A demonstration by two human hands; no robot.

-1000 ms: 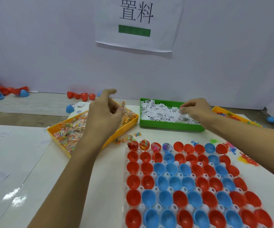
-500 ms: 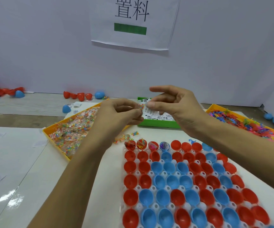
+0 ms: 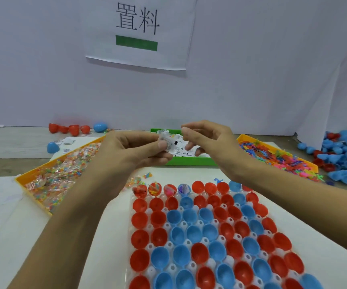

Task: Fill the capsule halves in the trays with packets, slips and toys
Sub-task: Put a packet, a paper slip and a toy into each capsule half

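Observation:
My left hand [image 3: 131, 150] pinches a clear packet and a white paper slip [image 3: 168, 141] between thumb and fingers, above the green slip tray [image 3: 189, 161]. My right hand [image 3: 210, 140] faces it, its curled fingertips on the slip's other end. In front lies the white capsule tray [image 3: 150, 246] of red and blue halves. In its far row, the left halves [image 3: 155, 188] hold packets and toys; the other halves look empty. An orange tray of candy packets [image 3: 18, 180] sits to the left, an orange tray of colourful toys [image 3: 272, 146] to the right.
Loose packets [image 3: 135, 181] lie on the table by the capsule tray's far left corner. Spare red and blue halves [image 3: 70, 129] sit along the back wall, with a pile [image 3: 345, 155] at far right. A paper sign [image 3: 137, 32] hangs on the wall.
My left hand left the packet tray and my right hand left the slip tray. Both rose and met above the green tray, holding a packet and a slip together.

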